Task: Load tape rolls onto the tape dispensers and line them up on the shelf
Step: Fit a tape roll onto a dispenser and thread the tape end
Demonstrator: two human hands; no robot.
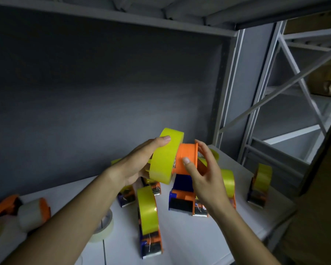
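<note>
The white shelf (pixel 189 243) is carrying several loaded dispensers, one (pixel 149 222) standing nearest. Above it, the left hand (pixel 141 163) is gripping a yellow tape roll (pixel 165 156), fingers curled over its rim (forearm reaching up from lower left). The right hand (pixel 204 175) is pinching the orange spool (pixel 186 158) of a raised dispenser (pixel 182 196), roll touching spool.

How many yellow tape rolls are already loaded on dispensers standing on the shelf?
3 plainly: front centre, behind the right hand, and far right. More yellow shows behind the hands and may be further loaded rolls. The roll in the left hand is not yet seated.
</note>
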